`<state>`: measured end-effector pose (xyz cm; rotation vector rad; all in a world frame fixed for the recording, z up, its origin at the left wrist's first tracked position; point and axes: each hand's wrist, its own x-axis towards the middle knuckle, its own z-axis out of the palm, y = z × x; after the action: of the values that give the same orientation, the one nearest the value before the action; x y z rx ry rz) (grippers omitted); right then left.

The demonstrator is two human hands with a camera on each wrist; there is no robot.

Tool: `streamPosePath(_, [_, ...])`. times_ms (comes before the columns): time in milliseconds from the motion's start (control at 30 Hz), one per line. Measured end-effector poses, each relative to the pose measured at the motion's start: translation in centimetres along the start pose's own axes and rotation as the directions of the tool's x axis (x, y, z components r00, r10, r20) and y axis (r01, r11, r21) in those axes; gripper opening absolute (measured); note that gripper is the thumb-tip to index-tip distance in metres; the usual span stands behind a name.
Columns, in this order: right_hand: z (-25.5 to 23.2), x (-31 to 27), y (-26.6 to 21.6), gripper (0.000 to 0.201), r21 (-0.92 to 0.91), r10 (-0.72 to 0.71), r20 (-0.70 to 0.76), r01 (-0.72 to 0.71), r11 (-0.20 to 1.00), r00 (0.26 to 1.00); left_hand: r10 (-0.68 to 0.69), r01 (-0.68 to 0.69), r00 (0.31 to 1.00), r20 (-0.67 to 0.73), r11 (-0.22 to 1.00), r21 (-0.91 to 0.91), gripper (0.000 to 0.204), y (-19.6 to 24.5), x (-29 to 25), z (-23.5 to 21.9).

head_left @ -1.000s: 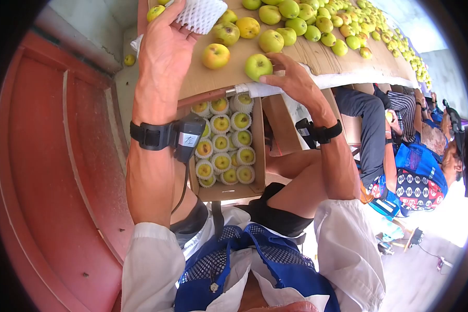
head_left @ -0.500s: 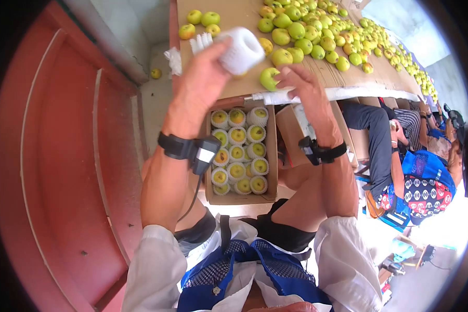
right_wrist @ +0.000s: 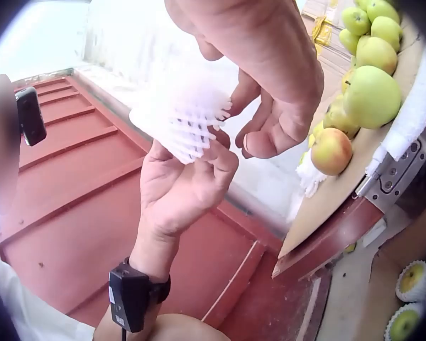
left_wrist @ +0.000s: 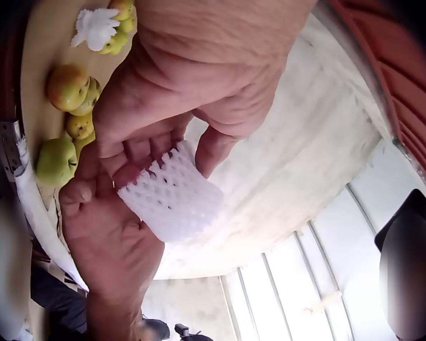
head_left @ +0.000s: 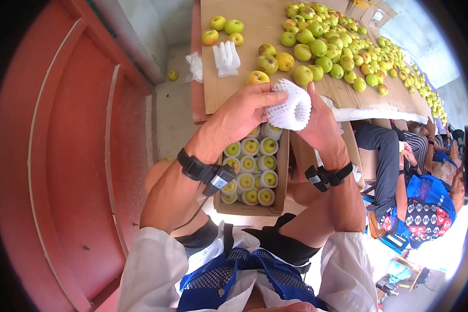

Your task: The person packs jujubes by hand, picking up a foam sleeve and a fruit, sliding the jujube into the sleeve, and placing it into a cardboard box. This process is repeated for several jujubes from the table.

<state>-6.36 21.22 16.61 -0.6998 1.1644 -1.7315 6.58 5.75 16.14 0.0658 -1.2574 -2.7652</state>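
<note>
In the head view my left hand [head_left: 242, 112] pinches a white foam net sleeve [head_left: 291, 106], whose round opening shows toward the right. The left wrist view shows the thumb on one side of the sleeve [left_wrist: 174, 199]. My right hand [head_left: 320, 125] is right beside it, its fingers loosely bent near the sleeve's edge in the right wrist view, with no apple in it. A green apple [head_left: 302, 75] on the table lies just beyond the right fingertips. Below the hands stands a cardboard box [head_left: 252, 209] holding several sleeved apples [head_left: 249, 147].
A cardboard-covered table [head_left: 255, 36] carries a large heap of apples [head_left: 343, 49]. A stack of foam sleeves [head_left: 226, 59] lies at its left, near a few loose apples [head_left: 209, 37]. A red door [head_left: 62, 171] stands at left. Other people [head_left: 421, 197] sit at right.
My left hand has brought the foam sleeve right and down from the table's left side. My right hand has left the green apple and now meets the sleeve.
</note>
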Motion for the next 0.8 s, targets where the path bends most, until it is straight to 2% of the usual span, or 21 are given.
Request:
streamPosePath(100, [-0.6,-0.7,0.1,0.056,-0.227,0.024,0.045,-0.013,0.974,0.999,-0.036,0.036,0.999,0.019,0.999,0.017,0.034,-0.2,-0.7,-0.3])
streamPosePath(167, [-1.2,-0.7,0.7,0.057,-0.152,0.08,0.077,-0.067,0.986,0.994,-0.058,0.057,0.998,0.032,0.998,0.033,0.034,-0.4,-1.2,-0.5])
streamPosePath(200, [-1.6,-0.4,1.7,0.057,-0.028,0.115,0.094,-0.113,0.993,0.989,-0.069,0.067,0.997,0.034,0.997,0.045,0.034,-0.5,-1.4,-0.6])
streamPosePath(267, [-2.6,-0.4,2.3,0.058,0.14,0.18,0.154,-0.201,0.969,0.972,-0.088,0.086,0.995,0.04,0.994,0.061,0.035,-0.8,-1.5,-0.7])
streamPosePath(333, [-2.8,-0.7,2.1,0.06,0.224,0.235,0.235,-0.288,0.931,0.943,-0.106,0.103,0.993,0.049,0.992,0.069,0.035,-1.1,-1.7,-0.8])
streamPosePath(433, [-2.8,-1.4,2.1,0.063,0.176,0.189,0.286,-0.246,0.953,0.939,-0.137,0.132,0.988,0.076,0.989,0.066,0.036,-1.4,-2.0,-0.8])
streamPosePath(533, [-4.0,-1.3,2.8,0.063,0.156,0.144,0.443,-0.234,0.96,0.885,-0.176,0.167,0.976,0.127,0.983,0.079,0.036,-1.2,-2.4,-0.5])
streamPosePath(667, [-4.4,-2.2,3.2,0.062,0.111,0.221,0.407,-0.288,0.951,0.886,-0.236,0.225,0.968,0.083,0.967,0.12,0.038,-2.2,-2.8,-1.1])
streamPosePath(767, [-4.6,-2.3,3.3,0.06,0.005,0.232,0.408,-0.256,0.967,0.883,-0.258,0.243,0.961,0.101,0.96,0.141,0.038,-2.8,-2.7,-1.7])
streamPosePath(800, [-4.6,-2.4,3.2,0.054,0.013,0.238,0.39,-0.263,0.965,0.89,-0.26,0.246,0.962,0.089,0.959,0.138,0.038,-2.9,-2.7,-1.8])
